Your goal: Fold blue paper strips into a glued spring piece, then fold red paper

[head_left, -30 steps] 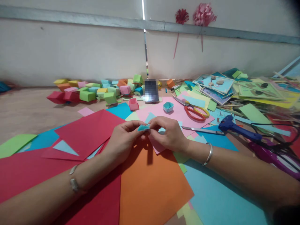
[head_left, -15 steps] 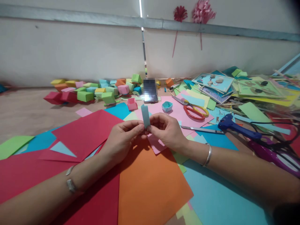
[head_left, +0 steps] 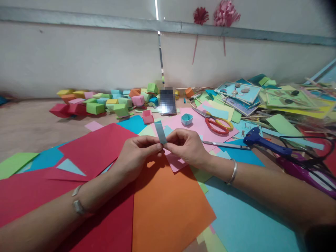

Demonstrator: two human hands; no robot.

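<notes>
A narrow light-blue paper strip stands up between my hands, its lower end pinched and its top leaning left. My left hand grips that lower end with thumb and forefinger. From the other side my right hand pinches the same end, the fingertips of both hands nearly touching. Below them lies an orange paper sheet, with a pink sheet just beyond. A small open light-blue paper box and a pink one sit past the hands.
Red-and-yellow-handled scissors, a craft knife, a blue-handled tool and a purple device with black cable lie right. Folded paper boxes crowd the back left beside a phone. Red paper covers the left.
The paper strip has tilted further to the left and sits slightly lower between my fingers. Both hands keep their pinch in nearly the same place.
</notes>
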